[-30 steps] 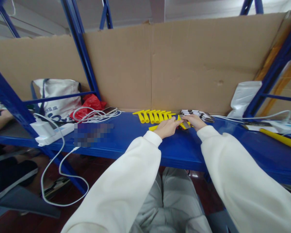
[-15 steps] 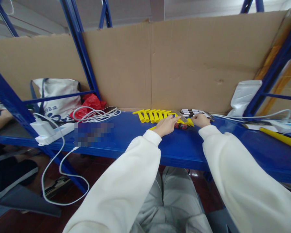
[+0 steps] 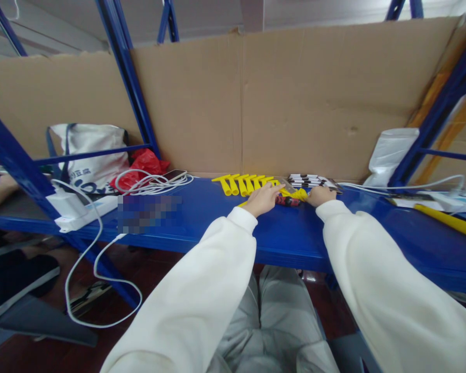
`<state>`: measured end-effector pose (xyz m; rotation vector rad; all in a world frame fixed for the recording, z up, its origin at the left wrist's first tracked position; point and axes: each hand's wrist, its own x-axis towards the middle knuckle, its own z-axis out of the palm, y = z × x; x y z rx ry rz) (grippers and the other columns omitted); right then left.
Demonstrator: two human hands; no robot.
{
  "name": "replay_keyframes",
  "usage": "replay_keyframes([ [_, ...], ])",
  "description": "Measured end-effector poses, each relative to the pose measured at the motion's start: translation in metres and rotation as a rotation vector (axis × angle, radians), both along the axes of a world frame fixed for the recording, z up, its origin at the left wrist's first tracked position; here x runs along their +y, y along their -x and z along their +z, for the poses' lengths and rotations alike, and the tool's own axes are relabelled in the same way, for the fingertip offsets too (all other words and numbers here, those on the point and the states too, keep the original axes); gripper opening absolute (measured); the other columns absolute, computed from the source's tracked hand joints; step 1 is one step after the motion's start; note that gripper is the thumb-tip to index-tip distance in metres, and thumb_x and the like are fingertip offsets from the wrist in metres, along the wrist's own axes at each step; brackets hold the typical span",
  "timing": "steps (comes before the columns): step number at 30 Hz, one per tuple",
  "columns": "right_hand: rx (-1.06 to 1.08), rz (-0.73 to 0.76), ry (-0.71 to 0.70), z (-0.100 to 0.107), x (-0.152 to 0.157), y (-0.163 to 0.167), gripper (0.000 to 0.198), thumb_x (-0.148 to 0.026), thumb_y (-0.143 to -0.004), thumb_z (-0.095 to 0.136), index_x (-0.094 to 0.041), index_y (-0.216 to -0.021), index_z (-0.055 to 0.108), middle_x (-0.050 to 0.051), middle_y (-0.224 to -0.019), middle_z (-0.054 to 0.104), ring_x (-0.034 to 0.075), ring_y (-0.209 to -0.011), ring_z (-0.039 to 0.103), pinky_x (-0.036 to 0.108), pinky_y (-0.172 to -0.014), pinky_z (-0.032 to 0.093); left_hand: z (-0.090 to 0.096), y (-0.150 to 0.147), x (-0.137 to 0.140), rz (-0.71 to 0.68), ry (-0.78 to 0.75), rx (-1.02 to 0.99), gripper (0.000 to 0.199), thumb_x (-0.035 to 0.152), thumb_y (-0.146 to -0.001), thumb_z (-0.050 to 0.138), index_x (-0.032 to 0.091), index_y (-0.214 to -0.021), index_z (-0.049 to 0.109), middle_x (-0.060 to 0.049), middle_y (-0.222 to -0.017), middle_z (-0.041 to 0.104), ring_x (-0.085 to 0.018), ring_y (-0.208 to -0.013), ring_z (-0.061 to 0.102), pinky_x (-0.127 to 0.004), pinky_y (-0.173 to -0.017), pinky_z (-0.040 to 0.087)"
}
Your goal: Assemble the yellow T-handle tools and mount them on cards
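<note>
My left hand (image 3: 262,200) lies low over the shelf, its fingers stretched out toward a small clear, greyish flat piece (image 3: 289,187). My right hand (image 3: 320,196) is closed, fingers curled, just right of a yellow piece (image 3: 301,195); whatever it pinches is hidden. Below the yellow piece lies a red-and-black object (image 3: 289,201), too small to name. Several yellow T-shaped pieces with tube-like ends (image 3: 235,185) lie side by side behind my left hand. Another yellow end (image 3: 244,204) sticks out beside my left wrist.
White-and-black packets (image 3: 306,180) lie behind my right hand. A cardboard wall (image 3: 295,103) backs the blue shelf (image 3: 202,217). White cables (image 3: 159,184), a power strip (image 3: 83,215) and a cloth bag (image 3: 95,155) are leftward; a yellow bar (image 3: 448,221) is rightward. Another person's hand (image 3: 3,186) shows far left.
My left hand has drawn back slightly to the left, away from the yellow piece. That piece near my right hand has turned and now looks rounder. My right hand has shifted slightly.
</note>
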<state>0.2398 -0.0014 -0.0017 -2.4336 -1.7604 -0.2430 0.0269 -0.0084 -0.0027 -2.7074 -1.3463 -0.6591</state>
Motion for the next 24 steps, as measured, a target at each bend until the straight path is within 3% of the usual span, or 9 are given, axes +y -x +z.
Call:
replay_keyframes([
  [7,-0.030,0.035,-0.005,0.001,-0.003,0.004,0.038,-0.014,-0.091,0.053,-0.009,-0.122,0.074,0.024,-0.123,0.072,0.032,-0.125,0.064,0.045,-0.101,0.047,-0.001,0.001,0.001,-0.006,0.000,-0.004,0.049,0.026,-0.106,0.035,0.031,-0.152,0.052,-0.010,-0.134,0.063,-0.026,-0.120,0.063,-0.039,-0.103,0.052],
  [13,-0.024,0.031,-0.069,0.004,-0.005,0.006,0.036,-0.012,-0.088,0.055,-0.008,-0.118,0.076,0.026,-0.117,0.073,0.035,-0.121,0.067,0.049,-0.100,0.049,-0.001,0.001,0.001,-0.010,0.004,-0.002,0.049,0.025,-0.106,0.036,0.030,-0.152,0.053,-0.010,-0.134,0.064,-0.026,-0.121,0.063,-0.040,-0.103,0.052],
  [19,0.186,-0.072,-0.335,0.010,-0.006,0.002,0.034,-0.017,-0.090,0.053,-0.002,-0.111,0.075,0.031,-0.115,0.071,0.038,-0.116,0.068,0.044,-0.094,0.052,-0.003,0.003,0.001,-0.013,-0.005,-0.006,0.049,0.024,-0.105,0.037,0.029,-0.150,0.054,-0.011,-0.137,0.063,-0.026,-0.123,0.063,-0.038,-0.104,0.052],
  [24,0.549,-0.102,-0.598,0.014,-0.001,-0.005,0.021,-0.020,-0.089,0.055,-0.010,-0.100,0.071,0.024,-0.104,0.073,0.033,-0.105,0.069,0.040,-0.088,0.053,-0.003,0.003,0.001,-0.008,-0.010,0.007,0.047,0.025,-0.105,0.039,0.030,-0.149,0.056,-0.010,-0.133,0.065,-0.025,-0.120,0.065,-0.038,-0.103,0.053],
])
